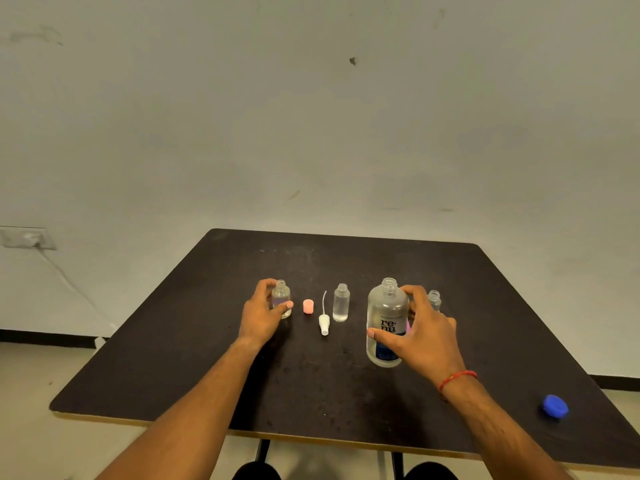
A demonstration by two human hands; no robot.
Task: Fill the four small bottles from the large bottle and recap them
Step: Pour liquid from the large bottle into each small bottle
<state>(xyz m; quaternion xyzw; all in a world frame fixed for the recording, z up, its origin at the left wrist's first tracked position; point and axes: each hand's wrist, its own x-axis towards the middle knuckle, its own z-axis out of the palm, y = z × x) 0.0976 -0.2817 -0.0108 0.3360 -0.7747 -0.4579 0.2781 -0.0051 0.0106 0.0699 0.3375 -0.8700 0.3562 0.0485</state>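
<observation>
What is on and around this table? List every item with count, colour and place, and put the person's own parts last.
large bottle: one, clear with blue label, uncapped, upright right of centre
small bottles: three visible, clear, uncapped; one at left, one in the middle, one behind the right hand; a fourth is not visible
pink cap: one, between the left and middle small bottles
white spray top: one, lying beside the middle small bottle
blue cap: one, near the table's right edge
table: one, dark top
wall socket: one, on the wall at left
left hand: grip on the left small bottle
right hand: grip on the large bottle; red thread on the wrist
</observation>
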